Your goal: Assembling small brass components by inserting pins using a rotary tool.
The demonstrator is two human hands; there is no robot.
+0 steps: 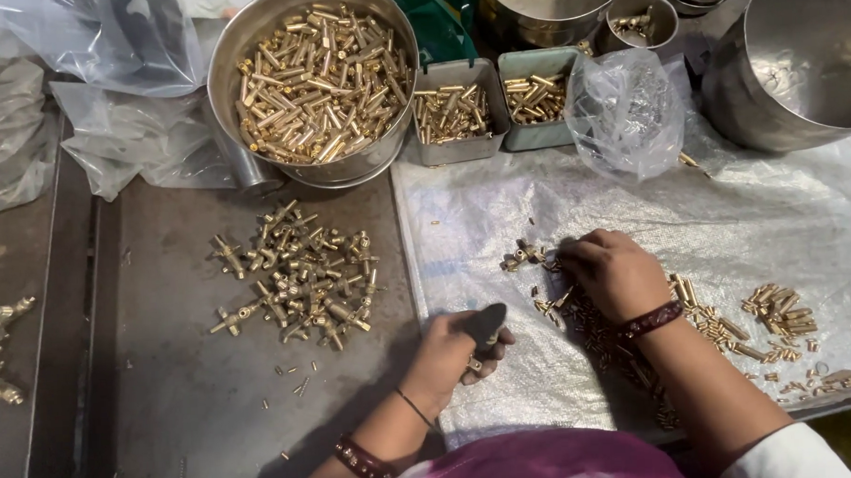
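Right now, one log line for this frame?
left hand: holds dark tool | right hand: fingers on loose brass parts on plastic sheet | assembled fittings pile: untouched | steel bowl: full

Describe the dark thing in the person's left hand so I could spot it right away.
Start at the big steel bowl heaped with brass tubes, then drop past the pile of assembled brass fittings on the grey table. Just right of it, the left hand grips a dark tool handle, the only black, matte thing among shiny brass.
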